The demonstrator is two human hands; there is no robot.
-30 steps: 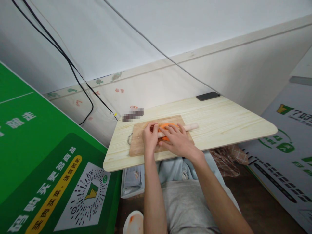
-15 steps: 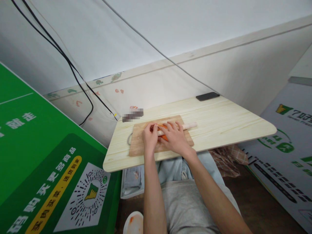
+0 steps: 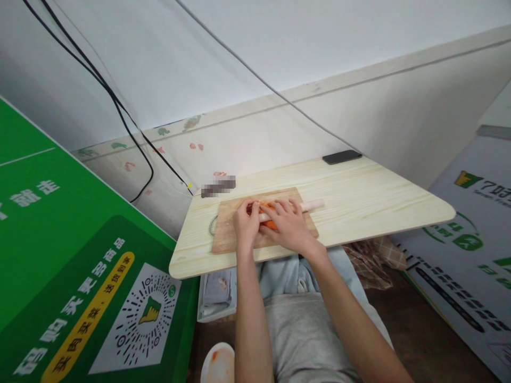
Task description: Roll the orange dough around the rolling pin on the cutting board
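We find both hands on a rolling pin (image 3: 307,205) that lies across a wooden board (image 3: 227,234), on a pale wooden counter (image 3: 359,197). The left hand (image 3: 246,226) rests flat, palm down, over the pin's left part; its grip is wide, fingers extended and pressing rather than wrapped. The right hand (image 3: 289,226) lies likewise, fingers spread and pointing toward 11 o'clock, pressing on the pin just beside the left hand. Neither hand closes around the pin.

An orange dough (image 3: 268,223) lies on the board under the pin, showing between the two hands and at the fingertips; most of it is covered, so we cannot tell its outline. The pin's right end projects past the right hand toward 3 o'clock and overhangs the board's edge above the counter. The board sits at the counter's near left part, with a metal loop (image 3: 211,226) at its 9 o'clock edge.

At 1 o'clock from the hands, at the counter's far edge, lies a dark phone (image 3: 341,156), well apart from the board. At 11 o'clock, by the far left corner, is a small blurred item we cannot identify. Black cables (image 3: 120,111) run down the wall beyond. A green sign (image 3: 59,255) stands at 9 o'clock beside the counter, and a grey printed panel (image 3: 471,234) at 3 o'clock. The person's lap in grey cloth shows below the counter's near edge.
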